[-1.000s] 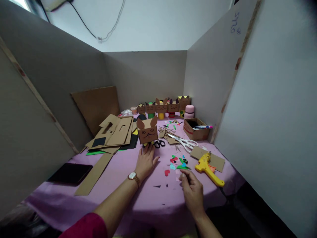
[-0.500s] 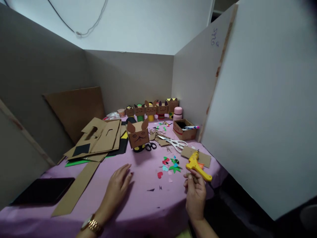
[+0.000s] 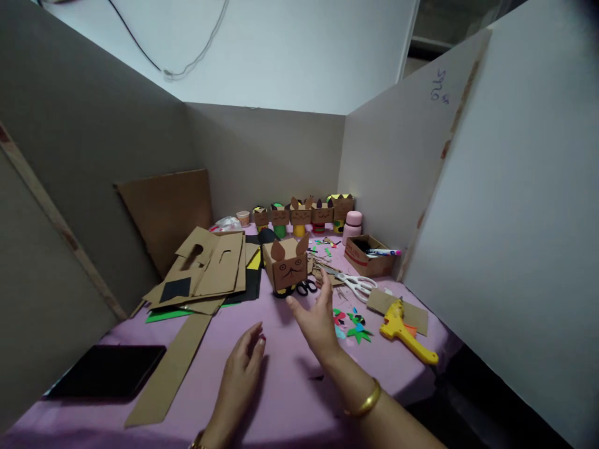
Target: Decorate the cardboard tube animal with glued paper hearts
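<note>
A cardboard box cat head [image 3: 287,267] with brown ears and a drawn face stands on a small dark base with yellow spots. Just in front of it my right hand [image 3: 318,315] is raised over the table, thumb and fingers apart, holding nothing. My left hand [image 3: 246,358] rests low on the purple cloth [image 3: 281,399], fingers loosely curved and empty. Black-handled scissors [image 3: 306,287] lie beside the box head. The yellow glue gun [image 3: 406,333] lies on the right by a cardboard piece [image 3: 416,313], and bright paper cutouts [image 3: 359,332] are scattered near my right wrist.
Several finished cardboard animal figures [image 3: 300,215] line the back beside a pink bottle [image 3: 352,224]. White scissors [image 3: 358,285] and a small box with markers [image 3: 369,265] are on the right. Cardboard sheets [image 3: 210,265] and a black tablet [image 3: 107,372] fill the left. Partitions enclose the table.
My right hand has moved left and forward from beside the glue gun toward the box cat head, its fingers opening out. The view has shifted left; my left hand stays near the cloth.
</note>
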A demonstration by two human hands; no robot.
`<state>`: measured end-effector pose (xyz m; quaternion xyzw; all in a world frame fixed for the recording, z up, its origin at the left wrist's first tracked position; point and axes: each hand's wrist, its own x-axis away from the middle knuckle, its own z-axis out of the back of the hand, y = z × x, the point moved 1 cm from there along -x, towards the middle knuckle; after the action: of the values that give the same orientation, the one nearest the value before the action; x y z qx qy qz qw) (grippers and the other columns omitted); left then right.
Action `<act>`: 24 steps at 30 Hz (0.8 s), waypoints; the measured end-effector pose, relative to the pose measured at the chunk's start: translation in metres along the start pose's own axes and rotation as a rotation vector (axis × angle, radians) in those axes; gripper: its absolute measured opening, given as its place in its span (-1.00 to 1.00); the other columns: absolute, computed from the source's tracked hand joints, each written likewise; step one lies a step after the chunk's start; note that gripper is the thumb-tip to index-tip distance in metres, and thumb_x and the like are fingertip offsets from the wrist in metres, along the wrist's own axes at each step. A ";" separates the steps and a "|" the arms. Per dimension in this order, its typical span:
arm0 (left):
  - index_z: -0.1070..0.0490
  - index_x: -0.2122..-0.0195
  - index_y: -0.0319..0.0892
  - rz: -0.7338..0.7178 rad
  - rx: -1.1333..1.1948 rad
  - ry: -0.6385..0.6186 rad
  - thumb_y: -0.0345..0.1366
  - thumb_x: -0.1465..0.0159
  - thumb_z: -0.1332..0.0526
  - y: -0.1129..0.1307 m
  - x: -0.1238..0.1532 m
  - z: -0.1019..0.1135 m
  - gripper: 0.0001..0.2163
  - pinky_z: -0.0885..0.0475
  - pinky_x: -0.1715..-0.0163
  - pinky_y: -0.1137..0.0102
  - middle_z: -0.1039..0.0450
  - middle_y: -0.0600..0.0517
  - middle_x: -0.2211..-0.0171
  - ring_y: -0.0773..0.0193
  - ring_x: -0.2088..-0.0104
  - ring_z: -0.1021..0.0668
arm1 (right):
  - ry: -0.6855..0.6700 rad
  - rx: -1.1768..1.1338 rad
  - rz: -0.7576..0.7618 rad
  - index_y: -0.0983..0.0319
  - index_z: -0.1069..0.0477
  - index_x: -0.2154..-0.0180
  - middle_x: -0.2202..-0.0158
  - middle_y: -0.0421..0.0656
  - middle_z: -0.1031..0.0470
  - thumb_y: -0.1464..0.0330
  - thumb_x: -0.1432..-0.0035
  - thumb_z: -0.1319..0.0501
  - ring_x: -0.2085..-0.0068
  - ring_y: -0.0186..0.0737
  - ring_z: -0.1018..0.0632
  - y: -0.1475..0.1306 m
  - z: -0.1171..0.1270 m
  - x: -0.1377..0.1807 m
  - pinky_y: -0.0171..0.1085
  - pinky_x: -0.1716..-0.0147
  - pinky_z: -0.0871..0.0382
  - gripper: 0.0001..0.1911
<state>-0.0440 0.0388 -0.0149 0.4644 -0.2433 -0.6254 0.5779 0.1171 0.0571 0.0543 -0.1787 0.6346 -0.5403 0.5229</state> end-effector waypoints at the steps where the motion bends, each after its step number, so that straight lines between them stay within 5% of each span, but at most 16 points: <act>1: -0.37 0.03 -0.19 -0.002 0.006 0.001 -0.10 -0.21 -0.06 0.000 0.000 0.001 -0.62 -0.30 -0.06 0.14 -0.43 -0.13 0.01 0.08 -0.03 -0.44 | 0.019 0.017 0.015 0.30 0.14 -0.21 -0.24 0.17 -0.01 0.29 0.06 -0.28 -0.23 0.09 -0.09 -0.001 -0.009 -0.004 0.05 -0.14 -0.02 -0.11; 12: -0.31 -0.02 -0.19 0.005 0.095 -0.076 -0.14 -0.23 -0.05 -0.008 0.002 -0.001 -0.62 -0.28 -0.07 0.12 -0.39 -0.15 -0.03 0.08 -0.05 -0.42 | 0.181 0.143 0.051 0.40 0.34 -0.24 -0.27 0.30 0.14 0.25 0.18 -0.36 -0.27 0.17 0.05 0.002 -0.058 -0.023 0.09 -0.17 0.10 0.15; 24: -0.29 -0.03 -0.20 0.015 0.099 -0.095 -0.17 -0.23 -0.05 -0.006 0.006 0.000 -0.62 -0.31 -0.05 0.15 -0.39 -0.16 -0.02 0.09 -0.03 -0.44 | 0.177 0.109 0.037 0.49 0.32 -0.25 -0.27 0.33 0.13 0.18 0.26 -0.40 -0.27 0.18 0.05 0.005 -0.065 -0.038 0.03 -0.19 0.15 0.25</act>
<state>-0.0465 0.0346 -0.0216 0.4604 -0.3044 -0.6297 0.5467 0.0783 0.1213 0.0595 -0.0899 0.6510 -0.5780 0.4837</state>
